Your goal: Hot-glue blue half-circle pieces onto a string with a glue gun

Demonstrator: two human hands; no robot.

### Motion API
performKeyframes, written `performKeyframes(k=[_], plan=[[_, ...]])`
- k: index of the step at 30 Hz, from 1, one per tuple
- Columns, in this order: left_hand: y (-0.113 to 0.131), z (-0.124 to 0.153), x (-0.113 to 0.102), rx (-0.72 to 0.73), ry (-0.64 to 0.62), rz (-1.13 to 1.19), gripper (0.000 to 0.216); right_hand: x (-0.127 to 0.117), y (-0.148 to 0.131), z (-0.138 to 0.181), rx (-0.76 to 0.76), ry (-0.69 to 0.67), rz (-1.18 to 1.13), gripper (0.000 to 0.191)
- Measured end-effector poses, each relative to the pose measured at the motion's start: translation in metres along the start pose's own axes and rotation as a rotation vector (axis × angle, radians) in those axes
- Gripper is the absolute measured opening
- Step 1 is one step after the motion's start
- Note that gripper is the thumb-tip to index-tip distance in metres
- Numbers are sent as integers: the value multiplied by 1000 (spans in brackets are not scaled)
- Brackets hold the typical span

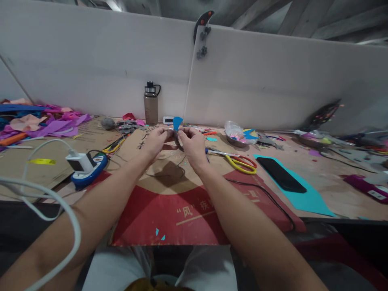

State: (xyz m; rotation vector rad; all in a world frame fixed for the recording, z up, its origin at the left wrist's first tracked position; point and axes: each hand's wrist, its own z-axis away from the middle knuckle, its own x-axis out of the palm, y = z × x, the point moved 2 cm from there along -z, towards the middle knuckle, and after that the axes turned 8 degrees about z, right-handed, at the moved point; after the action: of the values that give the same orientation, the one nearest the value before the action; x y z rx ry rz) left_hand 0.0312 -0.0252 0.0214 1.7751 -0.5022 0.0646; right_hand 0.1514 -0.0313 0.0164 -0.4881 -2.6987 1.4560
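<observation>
Both of my hands meet above the cardboard sheet point(194, 218). A dark, curved band point(178, 142) runs between them, its kind unclear. A small blue paper piece point(178, 122) with a flared top stands up from it. My left hand point(158, 140) is closed on the band's left side, its fingertips partly hidden. My right hand point(192, 143) pinches near the base of the blue piece, at the band's right side. Just right of that hand lie scissors point(242, 163) with red and yellow handles, beside a blue-handled tool point(222, 152).
A black phone point(281, 173) rests on turquoise sheet point(315, 204). A bottle point(150, 105) stands by the white partition point(91, 60). At left are a power strip with a charger point(83, 163), a white cable point(77, 226) crossing my left arm, and coloured scraps point(45, 121).
</observation>
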Motion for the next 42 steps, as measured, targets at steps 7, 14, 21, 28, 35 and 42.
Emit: performKeyframes(k=[7, 14, 21, 28, 35, 42], plan=[[2, 5, 5, 68, -39, -252, 25, -2, -1, 0, -20, -21, 65, 14], [0, 1, 1, 178, 19, -426, 12, -1, -5, 3, -60, -61, 121, 16], [-3, -1, -2, 166, 59, -413, 14, -2, -5, 5, -66, -8, 83, 12], [-4, -1, -1, 139, 50, -351, 12, -10, 1, 1, -36, 70, 135, 14], [-6, -2, 0, 133, 28, -312, 12, -8, 10, -5, 53, -16, 50, 19], [1, -3, -1, 97, 19, -389, 5, -15, 14, -9, 55, -23, 95, 17]])
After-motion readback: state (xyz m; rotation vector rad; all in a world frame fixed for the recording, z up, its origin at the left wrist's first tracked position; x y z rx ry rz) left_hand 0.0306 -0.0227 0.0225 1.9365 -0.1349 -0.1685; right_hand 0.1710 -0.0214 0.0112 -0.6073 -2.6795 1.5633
